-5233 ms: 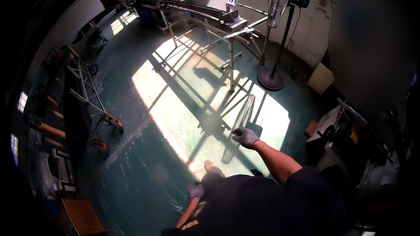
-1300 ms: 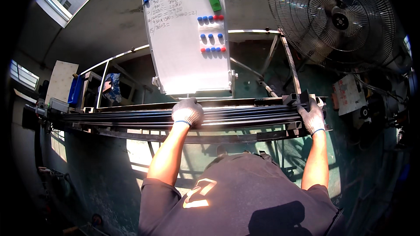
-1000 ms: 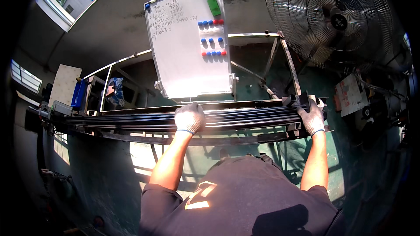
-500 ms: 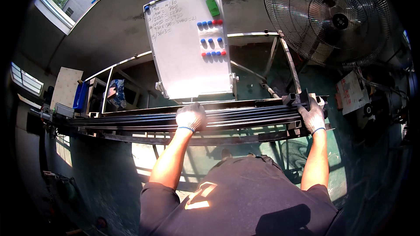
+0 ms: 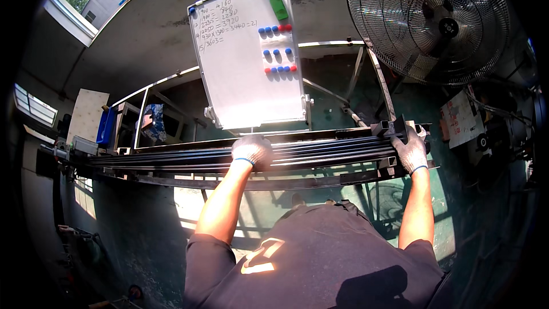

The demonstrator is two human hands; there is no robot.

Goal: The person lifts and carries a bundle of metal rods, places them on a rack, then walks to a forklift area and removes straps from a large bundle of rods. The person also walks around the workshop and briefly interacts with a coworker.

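Little has shifted; both gloved hands stay on the dark metal bars [image 5: 320,151].
Left hand [image 5: 251,151] clasps the bundle mid-length, right hand [image 5: 410,150] grips its end; whiteboard [image 5: 249,57] stands just beyond the left hand; fan [image 5: 429,23] above the right.

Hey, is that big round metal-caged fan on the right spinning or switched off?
Apparently off: the round metal-caged fan shows its blades sharp and distinct behind the grille, with no spin blur.
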